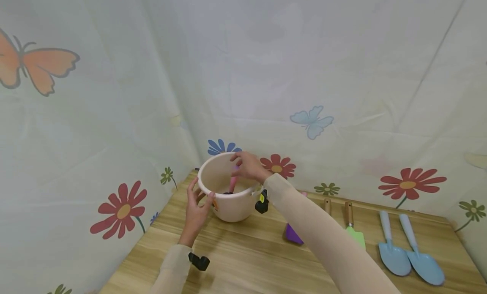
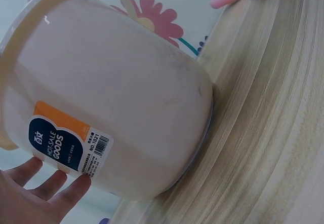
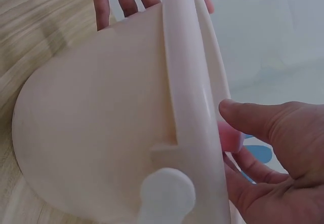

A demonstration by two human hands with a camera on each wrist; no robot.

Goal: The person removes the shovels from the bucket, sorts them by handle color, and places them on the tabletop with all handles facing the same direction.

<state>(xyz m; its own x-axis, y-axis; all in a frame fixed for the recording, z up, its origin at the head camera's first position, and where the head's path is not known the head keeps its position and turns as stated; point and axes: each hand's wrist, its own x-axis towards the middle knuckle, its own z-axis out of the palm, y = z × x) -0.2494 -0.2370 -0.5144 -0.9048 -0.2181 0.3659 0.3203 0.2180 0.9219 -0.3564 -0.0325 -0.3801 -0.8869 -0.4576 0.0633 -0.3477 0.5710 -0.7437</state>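
A pale cream bucket (image 1: 228, 205) with a handle stands upright on the wooden table; an orange and navy label (image 2: 63, 138) is on its side. My left hand (image 1: 197, 211) holds it at the left of the rim, fingers against the outer wall. Over the bucket's mouth is my right hand (image 1: 250, 166), thumb and fingers apart around the end of a pink handle (image 3: 231, 137). That handle belongs to a tool (image 1: 232, 183) leaning inside the bucket. Its dark lower end is mostly hidden by the front wall.
Right of the bucket lies a purple hand shovel (image 1: 294, 235), partly behind my right sleeve. Farther right are a green shovel (image 1: 356, 235) with a wooden handle, another wooden handle (image 1: 327, 206), and two light blue trowels (image 1: 395, 258). A flowered white curtain (image 1: 266, 95) borders the table.
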